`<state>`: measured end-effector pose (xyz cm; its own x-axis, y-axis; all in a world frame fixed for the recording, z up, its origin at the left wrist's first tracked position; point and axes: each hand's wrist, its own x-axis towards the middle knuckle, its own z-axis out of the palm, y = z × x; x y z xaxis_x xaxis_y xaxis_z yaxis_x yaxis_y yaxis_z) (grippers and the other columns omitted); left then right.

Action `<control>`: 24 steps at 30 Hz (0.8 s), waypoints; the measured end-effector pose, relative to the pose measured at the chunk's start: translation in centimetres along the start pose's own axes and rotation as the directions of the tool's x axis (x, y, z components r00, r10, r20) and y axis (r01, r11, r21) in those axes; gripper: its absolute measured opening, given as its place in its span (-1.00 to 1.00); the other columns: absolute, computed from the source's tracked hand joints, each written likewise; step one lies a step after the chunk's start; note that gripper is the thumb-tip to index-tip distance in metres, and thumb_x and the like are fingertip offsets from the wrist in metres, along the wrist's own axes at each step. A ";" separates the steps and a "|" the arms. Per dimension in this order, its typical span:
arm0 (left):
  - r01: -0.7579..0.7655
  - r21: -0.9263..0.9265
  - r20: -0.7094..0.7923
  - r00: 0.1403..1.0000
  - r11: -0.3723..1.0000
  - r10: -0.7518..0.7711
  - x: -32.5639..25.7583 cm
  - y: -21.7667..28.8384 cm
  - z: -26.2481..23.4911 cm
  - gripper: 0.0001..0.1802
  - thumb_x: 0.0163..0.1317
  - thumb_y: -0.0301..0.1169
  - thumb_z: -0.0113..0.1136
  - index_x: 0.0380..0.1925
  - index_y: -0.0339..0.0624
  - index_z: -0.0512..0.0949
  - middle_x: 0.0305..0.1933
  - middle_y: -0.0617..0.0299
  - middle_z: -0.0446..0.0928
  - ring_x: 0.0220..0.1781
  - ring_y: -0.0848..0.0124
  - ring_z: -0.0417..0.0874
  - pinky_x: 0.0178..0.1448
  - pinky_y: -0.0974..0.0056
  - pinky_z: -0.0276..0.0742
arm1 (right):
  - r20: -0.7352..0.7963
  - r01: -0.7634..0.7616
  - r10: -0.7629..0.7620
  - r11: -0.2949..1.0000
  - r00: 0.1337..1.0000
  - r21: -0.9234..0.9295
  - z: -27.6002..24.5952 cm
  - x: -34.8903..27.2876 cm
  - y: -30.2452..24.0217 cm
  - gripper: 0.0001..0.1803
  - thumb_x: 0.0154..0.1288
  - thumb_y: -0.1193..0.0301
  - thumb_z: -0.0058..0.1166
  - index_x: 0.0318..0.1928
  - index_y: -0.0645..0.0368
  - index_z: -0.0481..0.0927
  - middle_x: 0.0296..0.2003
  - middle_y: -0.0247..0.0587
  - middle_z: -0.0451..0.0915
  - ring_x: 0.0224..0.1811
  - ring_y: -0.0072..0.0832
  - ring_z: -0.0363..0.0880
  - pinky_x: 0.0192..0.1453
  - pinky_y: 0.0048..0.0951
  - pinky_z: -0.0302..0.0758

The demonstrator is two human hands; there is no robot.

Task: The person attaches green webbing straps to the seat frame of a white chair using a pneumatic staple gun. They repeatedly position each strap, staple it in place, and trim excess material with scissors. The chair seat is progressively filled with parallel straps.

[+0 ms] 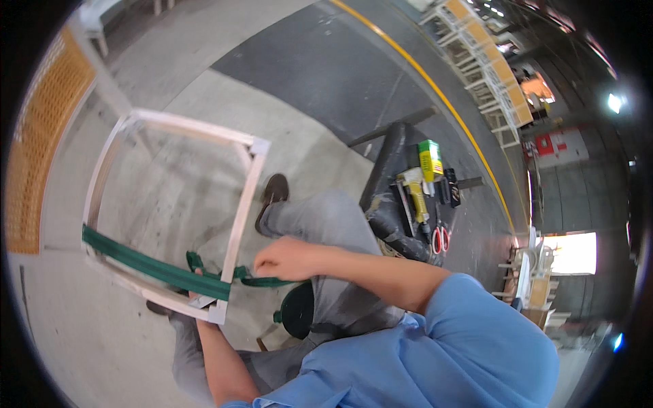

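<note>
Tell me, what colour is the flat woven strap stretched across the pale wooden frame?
Dark green; the flat woven strap shows best in the head view.

The person wears a light blue short-sleeved shirt (435, 347), grey trousers (326, 224) and a dark brown shoe (273, 194).

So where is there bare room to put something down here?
Bare concrete floor shows through the wooden frame, and more lies beyond its far rail. The black stool is crowded: yellow nail gun, green box, red-handled scissors.
</note>
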<state>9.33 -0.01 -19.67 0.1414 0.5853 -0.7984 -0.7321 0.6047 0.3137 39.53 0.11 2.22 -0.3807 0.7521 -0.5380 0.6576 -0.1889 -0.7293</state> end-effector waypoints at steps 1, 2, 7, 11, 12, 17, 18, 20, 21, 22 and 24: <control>0.037 -0.024 0.125 0.992 0.999 -0.034 0.2 0.9 1.2 -0.85 0.44 -0.20 0.35 -0.16 0.04 0.63 -0.37 0.22 0.69 -0.47 0.32 0.68 -0.42 0.13 0.66 | -0.262 0.140 -0.088 0.972 0.961 0.189 -2.8 -4.0 0.3 -0.69 0.47 0.25 0.22 0.00 0.26 0.70 -0.22 -0.03 0.75 -0.12 -0.29 0.75 0.05 -0.25 0.62; 0.073 -0.050 0.241 0.969 0.996 -0.059 0.3 1.4 2.7 -0.87 0.46 -0.21 0.33 -0.17 0.06 0.63 -0.35 0.23 0.69 -0.44 0.33 0.69 -0.40 0.16 0.65 | -0.435 0.079 0.032 0.969 0.900 0.235 -5.7 -8.1 1.3 -0.77 0.44 0.35 0.25 0.00 0.19 0.70 -0.21 -0.18 0.76 -0.15 -0.45 0.72 0.01 -0.35 0.62; -0.075 0.079 0.059 0.996 0.994 0.070 0.7 1.4 4.9 -0.90 0.45 -0.29 0.28 -0.18 -0.03 0.66 -0.30 0.21 0.72 -0.36 0.31 0.73 -0.35 0.16 0.66 | -0.832 -0.750 0.481 0.650 0.277 0.126 -15.4 -24.1 14.4 -0.65 0.26 0.34 0.33 -0.01 0.27 0.72 -0.19 -0.07 0.79 -0.17 -0.38 0.75 -0.01 -0.29 0.64; -0.138 0.206 0.165 0.981 0.969 0.105 1.3 1.9 1.9 -0.87 0.44 -0.31 0.26 -0.24 -0.08 0.67 -0.29 0.20 0.73 -0.34 0.29 0.74 -0.34 0.14 0.66 | -0.631 -0.646 0.710 0.646 0.312 0.407 -13.7 -24.9 20.1 -0.55 0.07 0.33 0.46 -0.03 0.30 0.76 -0.18 -0.15 0.76 -0.12 -0.32 0.72 0.02 -0.27 0.59; -0.202 0.290 0.173 0.972 0.936 0.156 1.2 2.6 1.0 -0.86 0.43 -0.31 0.25 -0.26 -0.09 0.68 -0.29 0.19 0.73 -0.34 0.29 0.75 -0.34 0.14 0.66 | -0.636 -0.718 0.714 0.604 0.294 0.346 -13.1 -23.9 20.4 -0.53 0.06 0.38 0.45 0.02 0.28 0.74 -0.17 -0.20 0.74 -0.13 -0.38 0.70 0.00 -0.27 0.58; -0.595 0.780 0.487 0.771 0.193 0.411 2.8 2.6 0.6 -0.81 0.41 -0.33 0.22 -0.34 -0.15 0.70 -0.29 0.18 0.74 -0.31 0.27 0.76 -0.33 0.13 0.65 | -0.722 -0.443 0.600 0.782 0.344 0.439 -13.2 -25.8 19.9 -0.48 -0.09 0.63 0.24 0.01 0.34 0.60 -0.22 -0.20 0.66 -0.29 -0.40 0.63 -0.21 -0.35 0.56; -0.613 0.786 0.531 0.737 0.082 0.417 3.0 2.4 0.7 -0.80 0.41 -0.33 0.21 -0.36 -0.16 0.70 -0.29 0.18 0.74 -0.31 0.26 0.77 -0.33 0.12 0.65 | -0.816 -0.537 0.498 0.792 0.293 0.290 -12.9 -26.1 18.7 -0.38 -0.11 0.65 0.22 0.12 0.32 0.53 -0.19 -0.22 0.64 -0.30 -0.39 0.62 -0.19 -0.34 0.57; -0.596 0.801 0.521 0.742 0.058 0.422 3.2 2.4 1.3 -0.71 0.43 -0.24 0.21 -0.40 -0.19 0.70 -0.32 0.14 0.74 -0.32 0.23 0.77 -0.33 0.11 0.64 | -0.886 -0.439 0.183 0.898 0.427 -0.026 -13.0 -25.9 16.1 -0.39 -0.07 0.65 0.15 0.14 0.29 0.51 -0.19 -0.23 0.62 -0.32 -0.43 0.63 -0.26 -0.36 0.58; -0.555 0.814 0.438 0.780 0.171 0.446 3.5 1.8 -0.1 -0.62 0.45 -0.14 0.21 -0.42 -0.20 0.69 -0.35 0.10 0.73 -0.33 0.21 0.77 -0.34 0.10 0.62 | -0.845 -0.382 0.254 0.922 0.471 0.065 -13.2 -24.4 13.4 -0.42 -0.01 0.63 0.18 0.13 0.27 0.52 -0.20 -0.25 0.62 -0.34 -0.46 0.62 -0.29 -0.38 0.58; -0.352 0.564 0.213 0.936 0.747 0.280 3.7 0.8 -0.1 -0.53 0.47 -0.03 0.20 -0.42 -0.22 0.68 -0.39 0.06 0.72 -0.35 0.19 0.76 -0.34 0.09 0.61 | -0.804 -0.345 0.343 0.920 0.485 0.184 -12.9 -24.1 10.9 -0.46 0.04 0.61 0.21 0.12 0.26 0.52 -0.22 -0.26 0.62 -0.35 -0.48 0.62 -0.33 -0.39 0.57; -0.543 0.781 0.422 0.823 0.309 0.382 3.6 1.6 -0.6 -0.63 0.46 -0.11 0.22 -0.33 -0.22 0.67 -0.38 0.06 0.71 -0.35 0.22 0.77 -0.33 0.11 0.62 | -0.706 -0.229 0.414 0.910 0.574 0.347 -12.4 -21.0 4.7 -0.54 0.16 0.54 0.27 0.11 0.24 0.54 -0.26 -0.29 0.62 -0.40 -0.53 0.60 -0.40 -0.42 0.56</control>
<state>8.25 2.74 -22.38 0.1180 0.9399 -0.3204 0.2172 0.2904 0.9319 58.65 -8.72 15.32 0.5130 0.7996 -0.3122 0.4598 -0.5631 -0.6867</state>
